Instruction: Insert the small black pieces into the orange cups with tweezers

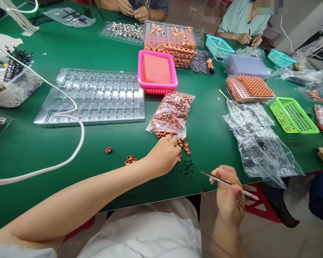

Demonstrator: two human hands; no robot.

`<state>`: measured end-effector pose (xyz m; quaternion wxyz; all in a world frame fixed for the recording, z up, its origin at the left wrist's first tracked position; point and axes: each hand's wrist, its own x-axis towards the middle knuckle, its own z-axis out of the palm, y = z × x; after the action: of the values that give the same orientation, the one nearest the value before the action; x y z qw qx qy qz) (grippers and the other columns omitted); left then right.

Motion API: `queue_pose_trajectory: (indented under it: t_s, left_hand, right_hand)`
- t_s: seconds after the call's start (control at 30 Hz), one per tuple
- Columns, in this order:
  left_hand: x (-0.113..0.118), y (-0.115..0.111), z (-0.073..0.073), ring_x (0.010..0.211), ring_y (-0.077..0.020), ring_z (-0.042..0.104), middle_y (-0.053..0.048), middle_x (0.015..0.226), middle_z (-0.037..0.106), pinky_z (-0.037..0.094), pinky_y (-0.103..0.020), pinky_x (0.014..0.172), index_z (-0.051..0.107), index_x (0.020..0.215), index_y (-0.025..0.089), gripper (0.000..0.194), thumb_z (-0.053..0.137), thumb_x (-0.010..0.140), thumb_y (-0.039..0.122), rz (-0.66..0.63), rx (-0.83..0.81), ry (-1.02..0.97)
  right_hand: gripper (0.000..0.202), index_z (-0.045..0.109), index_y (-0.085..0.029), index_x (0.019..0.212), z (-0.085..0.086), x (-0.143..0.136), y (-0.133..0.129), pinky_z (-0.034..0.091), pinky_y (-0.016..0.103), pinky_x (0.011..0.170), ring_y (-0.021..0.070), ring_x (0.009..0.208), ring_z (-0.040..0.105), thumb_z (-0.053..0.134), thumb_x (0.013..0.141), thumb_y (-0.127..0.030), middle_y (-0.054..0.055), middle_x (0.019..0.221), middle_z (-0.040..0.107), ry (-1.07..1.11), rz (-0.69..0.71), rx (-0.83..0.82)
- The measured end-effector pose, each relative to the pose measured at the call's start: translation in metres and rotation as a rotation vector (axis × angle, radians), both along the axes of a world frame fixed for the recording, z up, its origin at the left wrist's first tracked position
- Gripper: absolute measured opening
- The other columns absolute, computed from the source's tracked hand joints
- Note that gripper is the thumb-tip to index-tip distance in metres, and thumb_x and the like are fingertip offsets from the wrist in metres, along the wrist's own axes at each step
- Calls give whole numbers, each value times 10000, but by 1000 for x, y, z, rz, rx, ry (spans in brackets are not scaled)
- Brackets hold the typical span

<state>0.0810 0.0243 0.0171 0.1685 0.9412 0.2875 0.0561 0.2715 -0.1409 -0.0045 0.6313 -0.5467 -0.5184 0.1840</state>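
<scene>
My left hand (pixel 164 154) reaches to the mouth of a clear plastic bag (pixel 172 111) full of small copper-orange cup-shaped parts. Its fingers are curled down at the loose cups (pixel 186 144) beside the bag, and whatever they pinch is hidden. My right hand (pixel 228 193) is closed around a pair of slim tweezers (pixel 222 181), raised above the table's near edge with the tips pointing left. Between both hands, tiny black pieces (pixel 187 168) lie scattered on the green tabletop. Several more orange cups (pixel 129 159) rest left of my left wrist, one of them (pixel 108 149) apart.
Behind the bag stands a pink basket (pixel 157 86), beside a clear compartment tray (pixel 97 96). A white cable (pixel 78 143) curves across the left. Plastic bags (pixel 255 139) and a green basket (pixel 296 114) lie to the right. Other people's hands (pixel 134 10) are across the table.
</scene>
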Motion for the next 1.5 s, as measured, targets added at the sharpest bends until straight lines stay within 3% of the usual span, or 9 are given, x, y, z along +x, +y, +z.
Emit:
queue_pose_trajectory:
  t_s: [0.1, 0.27, 0.43, 0.53, 0.83, 1.0, 1.13, 1.33, 1.5]
  left_hand:
    - [1, 2, -5, 982, -318, 568, -165, 1018, 672, 492, -448, 866, 771, 979, 99, 116, 726, 934, 196, 8, -6, -28]
    - [-3, -1, -5, 980, -293, 592, -142, 1015, 693, 505, -428, 875, 767, 972, 117, 85, 722, 938, 180, 6, -17, -67]
    - [-27, -20, 5, 833, -239, 617, -89, 853, 726, 507, -390, 789, 726, 935, 132, 155, 584, 998, 123, -47, 8, -206]
    - [-47, -35, 7, 804, -225, 640, -76, 826, 745, 524, -385, 782, 707, 963, 138, 181, 536, 1017, 114, -16, -1, -297]
    - [-63, -41, -13, 818, -195, 636, -61, 881, 749, 528, -314, 740, 686, 1018, 152, 146, 554, 986, 96, 60, -235, -462]
    - [-64, -39, -17, 858, -209, 631, -75, 905, 732, 525, -316, 735, 677, 1040, 157, 169, 521, 993, 112, 41, -286, -441]
    - [-64, -40, -19, 898, -216, 661, -81, 942, 744, 545, -321, 766, 680, 1061, 156, 180, 512, 1007, 120, 46, -324, -417]
    - [-64, -41, -24, 853, -203, 666, -66, 919, 751, 534, -306, 730, 678, 1048, 164, 186, 510, 991, 107, 60, -324, -457]
    - [-63, -41, -24, 820, -199, 640, -57, 899, 748, 516, -312, 717, 682, 1044, 156, 175, 526, 981, 110, 64, -339, -466]
  right_hand:
    - [431, 707, -259, 1192, -4, 0, -4, 553, 319, 546, 154, 699, 629, 328, 1105, -446, 55, 982, 593, 122, 49, -33]
    - [390, 708, -231, 1090, -8, -8, -1, 628, 352, 609, 201, 828, 688, 380, 1097, -442, 71, 947, 649, 216, 29, -53]
    - [94, 700, -222, 1032, -8, -11, 1, 684, 355, 668, 167, 795, 720, 631, 1006, -281, 43, 990, 641, 284, 49, -155]
    - [81, 707, -221, 1018, -6, -10, 0, 696, 337, 694, 148, 764, 736, 713, 942, -195, 27, 997, 647, 300, 30, -227]
    - [130, 748, -241, 1023, -5, -18, 4, 716, 369, 733, 220, 891, 803, 729, 928, -153, 50, 1046, 788, 205, 143, -262]
    - [151, 746, -241, 1060, -10, -11, -6, 715, 414, 812, 232, 924, 804, 731, 927, -171, 62, 1067, 806, 33, 22, -312]
    - [150, 747, -247, 1048, -12, -10, -15, 707, 437, 821, 246, 983, 784, 732, 919, -173, 70, 1081, 801, -71, 13, -324]
    - [130, 745, -230, 1058, -12, -22, -25, 677, 378, 782, 217, 846, 782, 737, 928, -240, 51, 986, 802, -106, -198, -416]
    - [98, 750, -241, 1028, -14, -28, -23, 659, 359, 761, 209, 830, 772, 726, 934, -242, 39, 960, 796, -149, -174, -421]
